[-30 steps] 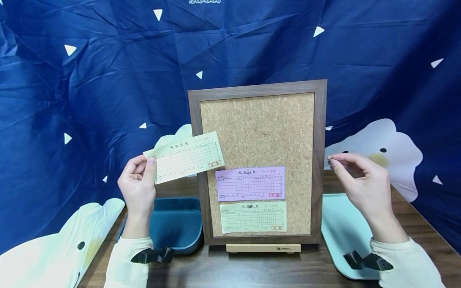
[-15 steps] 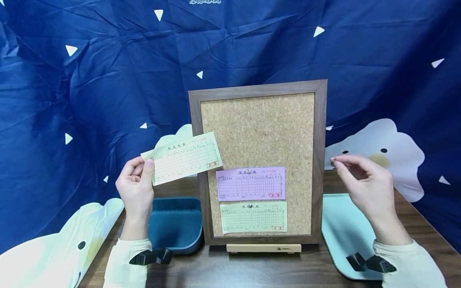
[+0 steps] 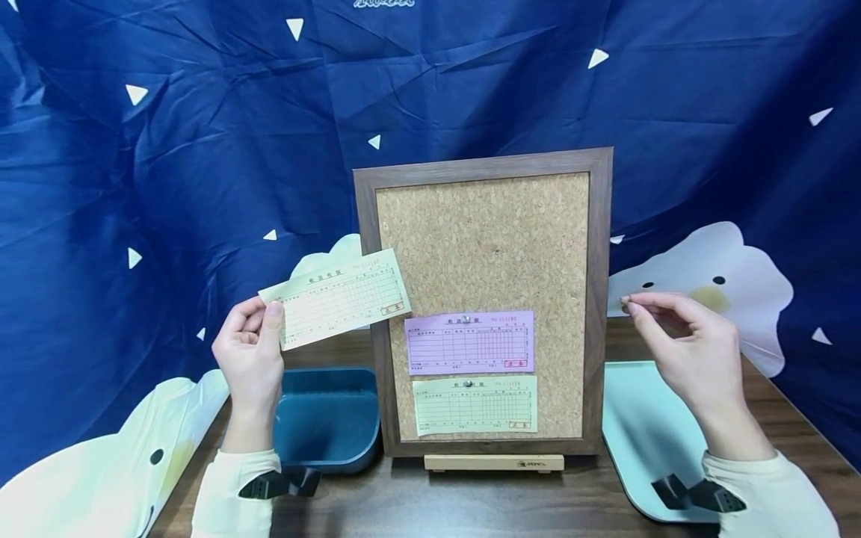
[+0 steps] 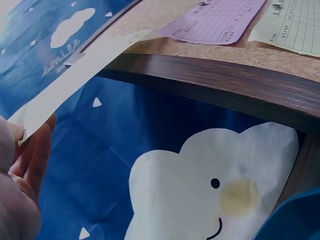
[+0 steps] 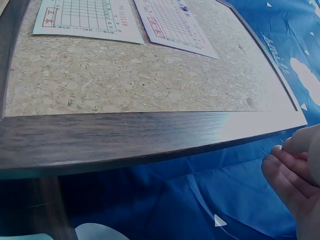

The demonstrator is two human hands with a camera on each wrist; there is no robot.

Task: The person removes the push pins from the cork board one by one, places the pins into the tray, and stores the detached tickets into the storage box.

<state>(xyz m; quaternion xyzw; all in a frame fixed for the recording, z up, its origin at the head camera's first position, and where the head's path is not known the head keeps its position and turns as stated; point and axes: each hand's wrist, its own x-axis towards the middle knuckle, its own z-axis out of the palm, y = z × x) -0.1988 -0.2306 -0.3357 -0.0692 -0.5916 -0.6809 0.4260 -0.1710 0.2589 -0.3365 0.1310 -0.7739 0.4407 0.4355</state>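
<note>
My left hand [image 3: 252, 366] pinches the left end of a pale green receipt slip [image 3: 339, 299] between thumb and fingers. The slip tilts upward to the right, its far end overlapping the left frame of the cork board [image 3: 498, 254]. In the left wrist view the slip [image 4: 75, 82] appears nearly edge-on. To the right of the board, my right hand [image 3: 693, 351] pinches a tiny pin-like object [image 3: 625, 301], too small to make out clearly. A purple receipt [image 3: 469, 344] and a green receipt [image 3: 474, 407] below it are fixed to the cork, each by a silvery pushpin at its top.
The board leans on a small wooden stand [image 3: 494, 463] on the brown table [image 3: 498, 504]. Behind my left forearm sits a dark blue bin [image 3: 329, 418]. A mint tray [image 3: 646, 433] lies at the right. Blue printed cloth [image 3: 464, 90] hangs behind everything.
My left hand has drifted slightly left and down with the green slip, away from the board's middle. My right hand has shifted a little right. The pinned receipts stay put.
</note>
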